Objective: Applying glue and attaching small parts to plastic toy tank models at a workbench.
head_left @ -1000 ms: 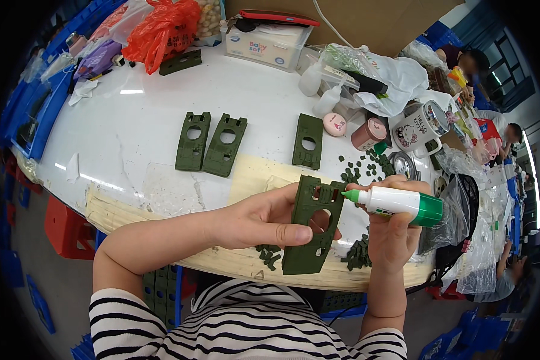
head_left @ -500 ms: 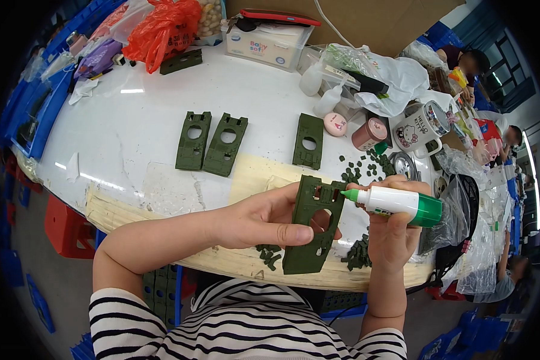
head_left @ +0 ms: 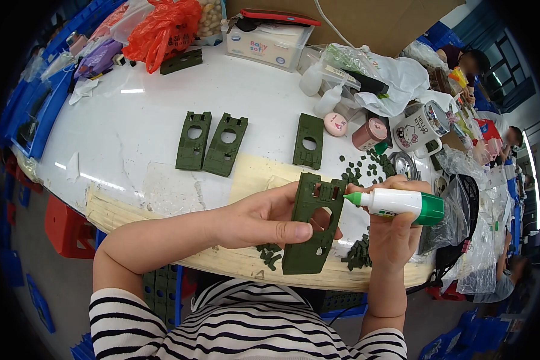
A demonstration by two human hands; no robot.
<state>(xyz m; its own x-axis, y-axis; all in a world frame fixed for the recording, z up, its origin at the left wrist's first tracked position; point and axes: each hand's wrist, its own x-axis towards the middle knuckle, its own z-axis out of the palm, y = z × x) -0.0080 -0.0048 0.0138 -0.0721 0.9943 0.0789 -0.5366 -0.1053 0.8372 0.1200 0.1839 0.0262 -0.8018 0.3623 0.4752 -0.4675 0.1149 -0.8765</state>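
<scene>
I am watching from far away, and the left hand (head_left: 258, 222) is pinching a long green piece (head_left: 303, 210), its thumb pressing flat on the front and its other fingers curling behind. The right hand (head_left: 393, 243) is wrapping its fingers around a white bottle (head_left: 396, 201). The green piece is standing up at a small tilt, over the near edge of the table (head_left: 252, 93). It is looking like hard, dull plastic, dark green all over, with bumps and lines on its face. A big round hole is opening in its middle, and small square slots are sitting near its top.

The bottle is lying sideways, looking smooth, with a green cap-like end and a pointy green tip. That tip is sitting just beside the piece's top right edge; I am not telling whether it is touching.

Green print is showing on the bottle, partly hiding under fingers. A white mug (head_left: 411, 137) is wearing letters and a cartoon, and a see-through box (head_left: 237, 60) is showing printed words.
</scene>
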